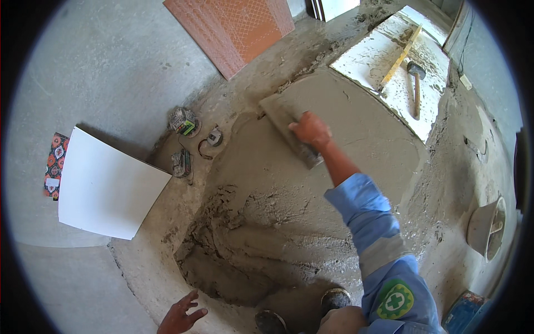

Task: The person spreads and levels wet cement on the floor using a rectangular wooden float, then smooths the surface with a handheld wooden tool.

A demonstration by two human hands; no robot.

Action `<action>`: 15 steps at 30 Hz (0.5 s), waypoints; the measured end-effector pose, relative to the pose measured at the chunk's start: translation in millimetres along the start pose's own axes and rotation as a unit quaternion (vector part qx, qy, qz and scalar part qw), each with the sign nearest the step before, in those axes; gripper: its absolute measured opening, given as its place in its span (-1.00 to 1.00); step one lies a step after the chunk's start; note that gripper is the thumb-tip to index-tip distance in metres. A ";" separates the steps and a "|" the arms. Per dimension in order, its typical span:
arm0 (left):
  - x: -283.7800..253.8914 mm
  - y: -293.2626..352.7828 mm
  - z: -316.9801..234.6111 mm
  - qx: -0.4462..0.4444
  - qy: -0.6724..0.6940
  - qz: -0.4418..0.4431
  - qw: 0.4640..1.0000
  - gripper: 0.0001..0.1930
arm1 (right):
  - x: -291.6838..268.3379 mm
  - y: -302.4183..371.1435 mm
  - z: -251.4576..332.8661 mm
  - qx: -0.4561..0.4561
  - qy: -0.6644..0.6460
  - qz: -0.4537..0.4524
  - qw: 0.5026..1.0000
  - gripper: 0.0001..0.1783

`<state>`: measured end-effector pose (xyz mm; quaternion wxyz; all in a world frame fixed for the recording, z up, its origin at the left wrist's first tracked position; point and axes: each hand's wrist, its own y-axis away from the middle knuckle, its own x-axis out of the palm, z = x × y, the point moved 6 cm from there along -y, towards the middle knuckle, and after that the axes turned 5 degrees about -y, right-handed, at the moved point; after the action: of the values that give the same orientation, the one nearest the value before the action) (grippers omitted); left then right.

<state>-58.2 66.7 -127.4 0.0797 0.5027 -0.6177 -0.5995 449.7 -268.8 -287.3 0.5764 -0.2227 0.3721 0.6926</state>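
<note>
Head view is showing the float resting on the smooth far part of the mortar, toward its left edge. The float is looking thin, stiff and fairly light; the mortar is seemingly staying wet and soft, so it is probably sucking at the flat face and making it slippery. The back, near mid-length, is offering the best hold, away from the smeared edges.

The right hand is gripping there, fingers curling around a handle that they are mostly hiding. Its forearm is reaching out over the mortar from the near right, blue sleeve bunching below the elbow. The left hand is hanging empty off the mortar's near left corner, fingers spreading and slightly bending.

Boots are standing at the mortar's near edge. Beyond its far right side, a yellow level and a mallet are lying on a white tile; a bucket is sitting to its right.
</note>
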 end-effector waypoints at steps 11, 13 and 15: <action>2.1 -2.2 -41.7 0.103 -0.037 -0.010 0.994 -0.12 | 113.5 158.2 63.9 -0.103 -0.031 0.195 0.975 -0.56; 4.0 0.3 -57.7 0.124 -0.036 -0.008 0.992 -0.11 | 121.4 190.1 62.3 -0.107 -0.038 0.209 0.971 -0.57; 5.5 7.7 -71.4 0.121 -0.044 -0.011 0.992 -0.12 | 123.6 217.1 64.0 -0.152 0.014 0.211 0.965 -0.62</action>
<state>-14.8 13.9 -104.7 -0.0159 0.4886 -0.6827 -0.5431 218.9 -154.0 -282.3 0.3711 -0.2336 0.3088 0.8440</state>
